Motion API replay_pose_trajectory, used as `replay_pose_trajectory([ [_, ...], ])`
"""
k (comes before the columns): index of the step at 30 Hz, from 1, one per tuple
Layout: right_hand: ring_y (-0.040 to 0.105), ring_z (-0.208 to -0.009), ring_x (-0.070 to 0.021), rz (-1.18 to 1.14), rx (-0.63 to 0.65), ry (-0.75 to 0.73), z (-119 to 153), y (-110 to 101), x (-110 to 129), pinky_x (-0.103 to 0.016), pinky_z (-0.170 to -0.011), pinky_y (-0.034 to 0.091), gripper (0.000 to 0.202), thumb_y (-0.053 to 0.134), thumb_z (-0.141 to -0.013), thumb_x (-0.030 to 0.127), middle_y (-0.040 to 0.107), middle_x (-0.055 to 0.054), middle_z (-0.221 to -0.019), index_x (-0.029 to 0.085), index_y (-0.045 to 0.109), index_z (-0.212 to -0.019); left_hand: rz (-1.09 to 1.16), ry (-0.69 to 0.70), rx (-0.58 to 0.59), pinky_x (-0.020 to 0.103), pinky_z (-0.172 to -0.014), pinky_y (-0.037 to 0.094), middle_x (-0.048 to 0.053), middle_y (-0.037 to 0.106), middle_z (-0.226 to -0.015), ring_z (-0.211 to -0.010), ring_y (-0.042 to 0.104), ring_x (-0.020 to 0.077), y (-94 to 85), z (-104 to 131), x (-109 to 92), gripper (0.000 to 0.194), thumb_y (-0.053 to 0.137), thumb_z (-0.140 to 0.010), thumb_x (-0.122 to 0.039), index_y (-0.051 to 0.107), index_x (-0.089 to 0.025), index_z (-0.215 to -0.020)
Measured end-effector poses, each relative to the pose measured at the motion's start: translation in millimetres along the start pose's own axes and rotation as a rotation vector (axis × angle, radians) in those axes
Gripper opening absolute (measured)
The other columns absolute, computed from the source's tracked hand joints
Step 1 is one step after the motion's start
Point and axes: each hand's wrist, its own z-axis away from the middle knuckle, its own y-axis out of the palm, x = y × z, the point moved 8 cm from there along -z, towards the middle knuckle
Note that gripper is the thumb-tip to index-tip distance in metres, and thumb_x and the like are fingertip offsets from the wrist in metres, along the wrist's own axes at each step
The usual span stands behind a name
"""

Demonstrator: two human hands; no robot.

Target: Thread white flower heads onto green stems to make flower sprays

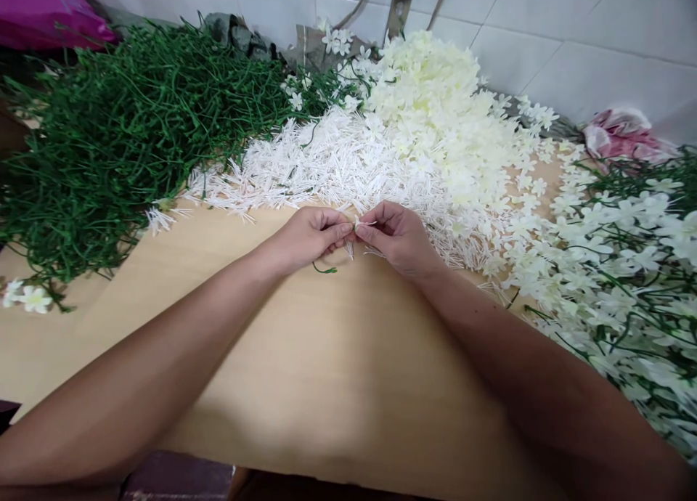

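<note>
My left hand [321, 232] pinches a green plastic flower stem [325, 270], whose curled end hangs out below the fingers. Fingertip to fingertip with it, my right hand [395, 238] is closed on a thin white stamen piece [369, 223]. The two pieces meet between the fingertips, and the exact joint is too small to make out. Right behind the hands spreads a heap of white stamens [348, 160]. A pile of cream-white artificial petals [435, 102] rises behind it to the right.
A large mound of green stems [136, 109] covers the left side. White flowers on green stems [615, 269] are heaped at the right. A cardboard sheet [305, 385] lies under my arms. Behind are a tiled wall [615, 36], a magenta bag [49, 11] and a pink-white plastic bag [626, 134].
</note>
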Motion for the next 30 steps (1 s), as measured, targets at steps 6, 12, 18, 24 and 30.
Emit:
replay_pose_trajectory([
  [6, 0.065, -0.069, -0.0111, -0.040, 0.136, 0.010, 1, 5, 5, -0.028, -0.069, 0.056, 0.037, 0.078, -0.063, 0.040, 0.062, 0.002, -0.077, 0.021, 0.060, -0.090, -0.014, 0.010, 0.028, 0.019, -0.041, 0.027, -0.004, 0.045, -0.048, -0.042, 0.036, 0.0048, 0.7, 1, -1, 0.021, 0.064, -0.075, -0.029, 0.058, -0.014, -0.061],
  [12, 0.063, -0.060, -0.0106, -0.028, 0.135, 0.035, 0, 4, 4, -0.027, -0.062, 0.054, 0.036, 0.079, -0.060, 0.043, 0.062, 0.002, -0.066, 0.019, 0.056, -0.073, -0.057, 0.034, 0.042, 0.020, -0.044, 0.028, -0.003, 0.047, -0.051, -0.045, 0.038, 0.0062, 1.1, 1, -3, 0.019, 0.060, -0.078, -0.027, 0.058, -0.014, -0.064],
  [18, 0.059, -0.061, -0.0106, 0.067, 0.048, -0.050, 1, -1, 9, -0.027, -0.062, 0.050, 0.030, 0.079, -0.061, 0.034, 0.059, 0.002, -0.062, 0.018, 0.055, -0.065, -0.175, 0.092, 0.057, 0.021, -0.046, 0.027, -0.004, 0.041, -0.052, -0.047, 0.034, 0.0073, 6.3, 3, -3, 0.028, 0.053, -0.083, -0.031, 0.049, -0.017, -0.059],
  [24, 0.051, -0.058, -0.0095, 0.143, 0.018, -0.099, 1, -1, 11, -0.026, -0.056, 0.042, 0.027, 0.078, -0.062, 0.033, 0.057, 0.002, -0.062, 0.018, 0.055, -0.063, -0.121, 0.091, 0.072, 0.021, -0.043, 0.023, -0.004, 0.039, -0.050, -0.044, 0.031, 0.0069, 7.6, 5, -4, 0.032, 0.049, -0.085, -0.034, 0.046, -0.017, -0.058],
  [30, 0.053, -0.060, -0.0097, 0.076, 0.010, -0.147, 4, 4, 11, -0.026, -0.059, 0.043, 0.019, 0.071, -0.067, 0.027, 0.057, 0.001, -0.065, 0.019, 0.053, -0.066, -0.129, 0.005, 0.018, 0.019, -0.041, 0.020, -0.007, 0.032, -0.045, -0.039, 0.026, 0.0045, 8.0, 7, -5, 0.033, 0.044, -0.087, -0.018, 0.039, -0.017, -0.054],
])
